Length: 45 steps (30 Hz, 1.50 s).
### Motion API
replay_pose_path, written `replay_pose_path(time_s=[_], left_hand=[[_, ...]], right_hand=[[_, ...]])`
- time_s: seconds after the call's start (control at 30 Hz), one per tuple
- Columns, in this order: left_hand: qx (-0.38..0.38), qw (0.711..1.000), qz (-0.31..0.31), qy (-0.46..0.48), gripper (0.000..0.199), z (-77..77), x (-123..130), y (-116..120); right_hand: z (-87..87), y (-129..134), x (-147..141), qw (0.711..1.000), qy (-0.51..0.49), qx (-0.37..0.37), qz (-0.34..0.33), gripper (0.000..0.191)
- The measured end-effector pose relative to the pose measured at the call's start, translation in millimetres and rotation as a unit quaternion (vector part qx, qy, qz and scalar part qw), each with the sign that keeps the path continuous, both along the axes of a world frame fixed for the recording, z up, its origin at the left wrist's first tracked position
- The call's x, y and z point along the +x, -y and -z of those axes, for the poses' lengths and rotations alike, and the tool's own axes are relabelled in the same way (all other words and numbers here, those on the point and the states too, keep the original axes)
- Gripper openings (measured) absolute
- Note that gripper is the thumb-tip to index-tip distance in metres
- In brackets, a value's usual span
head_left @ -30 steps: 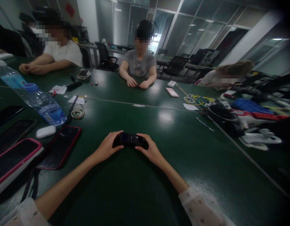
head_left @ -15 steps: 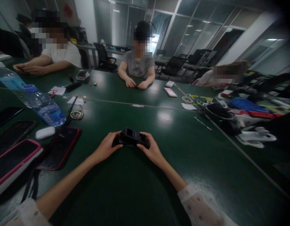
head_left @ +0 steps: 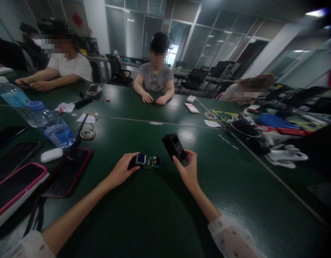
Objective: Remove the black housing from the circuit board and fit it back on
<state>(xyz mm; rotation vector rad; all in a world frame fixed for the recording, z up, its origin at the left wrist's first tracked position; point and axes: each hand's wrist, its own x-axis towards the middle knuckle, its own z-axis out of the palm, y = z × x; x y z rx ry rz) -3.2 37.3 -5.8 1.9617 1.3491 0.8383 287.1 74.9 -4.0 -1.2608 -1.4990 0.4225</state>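
Note:
A small green circuit board [head_left: 150, 162] with a little square screen shows at the middle of the green table [head_left: 154, 211]. Its left end is pinched between the thumb and fingers of my left hand [head_left: 124, 168]. To the right, my right hand [head_left: 188, 168] grips a black plastic cover [head_left: 174, 147] by its lower right end. The cover is tilted above the table, apart from the board, and an opening and small marks show on its face.
On the left lie a red-edged phone [head_left: 70, 172], a pink-edged phone [head_left: 17, 186], a white case [head_left: 52, 155] and water bottles [head_left: 54, 129]. A wrench [head_left: 228, 142] and cables [head_left: 221, 115] are at the right. Several people sit across the table.
The black cover has come off the board and moved up and right in my right hand, turning as it went. The board is now uncovered in my left hand, which has barely moved.

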Motion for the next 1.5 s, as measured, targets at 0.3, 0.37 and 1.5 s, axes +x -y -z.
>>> replay_pose_path(time_s=[0.3, 0.37, 1.5], left_hand=[[0.002, 1.0, -0.002, -0.005, 0.051, -1.6, 0, 1], [0.002, 1.0, -0.005, -0.006, 0.051, -0.7, 0, 1], [0.0, 1.0, -0.014, -0.014, 0.051, 0.0, 2, -1]], right_hand=[[11.4, -18, 41, 0.987, 0.036, -0.036, 0.151, 0.054], [16.1, -20, 44, 0.984, 0.052, -0.053, 0.162, 0.054], [34.6, -29, 55, 0.988, 0.032, -0.023, 0.148, 0.054]])
